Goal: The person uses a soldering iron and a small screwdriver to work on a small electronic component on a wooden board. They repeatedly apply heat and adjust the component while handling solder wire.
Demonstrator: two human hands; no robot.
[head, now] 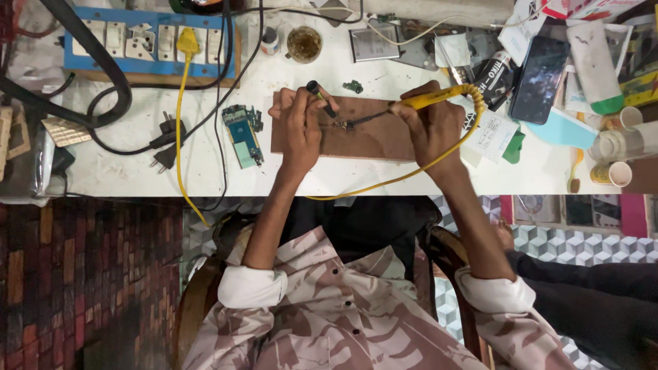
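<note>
Small round tin [303, 44] at counter [205, 175] back edge, brownish residue inside, two white cups [619, 173] at right, contents not visible, yellow-handled soldering iron [430, 100] pinched in right hand [433, 123] fingers, tip on small dark part [340, 125] on brown board [363, 140], left hand [301, 127] fingers pinching black tool [321, 98] beside it.

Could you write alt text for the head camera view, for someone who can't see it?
Seen from above, a seated person's right hand holds a yellow soldering iron to a small part on a brown wooden board, while the left hand holds a thin black tool. A green circuit board lies nearby.
</note>
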